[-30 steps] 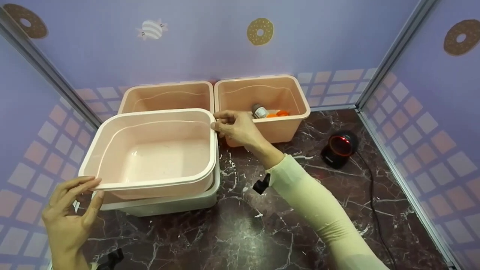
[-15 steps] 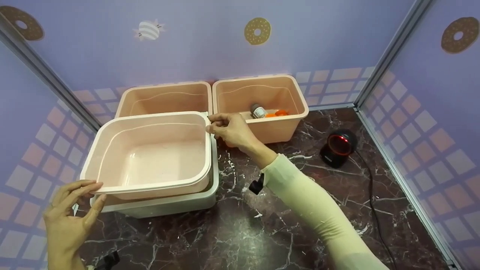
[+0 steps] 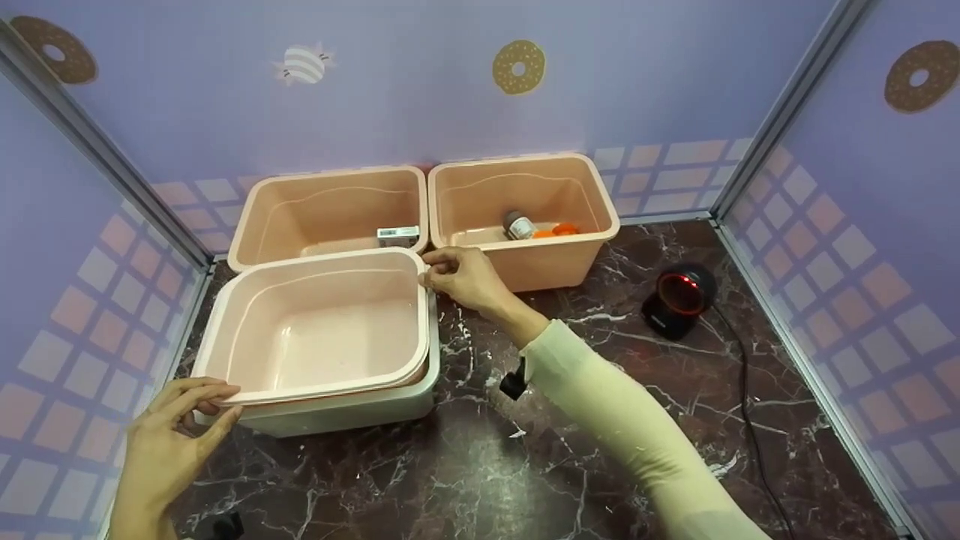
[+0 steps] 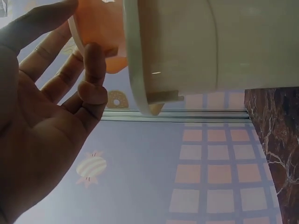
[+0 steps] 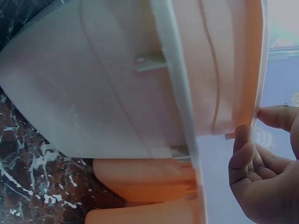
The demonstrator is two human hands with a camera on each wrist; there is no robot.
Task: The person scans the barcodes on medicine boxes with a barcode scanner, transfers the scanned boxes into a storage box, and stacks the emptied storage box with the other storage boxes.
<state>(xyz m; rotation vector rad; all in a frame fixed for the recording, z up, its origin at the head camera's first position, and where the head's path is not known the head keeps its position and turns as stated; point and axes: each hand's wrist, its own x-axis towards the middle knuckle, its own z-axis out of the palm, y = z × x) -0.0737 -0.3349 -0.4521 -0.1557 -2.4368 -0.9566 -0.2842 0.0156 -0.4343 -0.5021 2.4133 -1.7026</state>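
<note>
A pale pink plastic bin [image 3: 322, 330] sits part-way inside a white bin [image 3: 337, 412], its rim above the white one. My left hand [image 3: 169, 435] pinches the rim at the near left corner, fingers over the edge and thumb below. At the far right corner my right hand [image 3: 469, 281] pinches the same rim between thumb and fingers. In the right wrist view, the pink bin's wall [image 5: 224, 70] rises out of the white bin's rim [image 5: 175, 84]. The left wrist view shows the pink wall [image 4: 100, 28] standing out of the white bin [image 4: 187, 46] too.
Two orange-pink bins stand behind: the left one [image 3: 326, 210] holds a small box [image 3: 397, 236], the right one [image 3: 517, 262] a bottle [image 3: 517, 225] and orange items [image 3: 562, 230]. A black scanner [image 3: 679, 300] with red lights and a cable stands right on the dark marbled table [image 3: 480, 472].
Both hands have brought the pink bin down and nearer, so it sits deeper in the white bin. More of the back left bin and its small box now shows.
</note>
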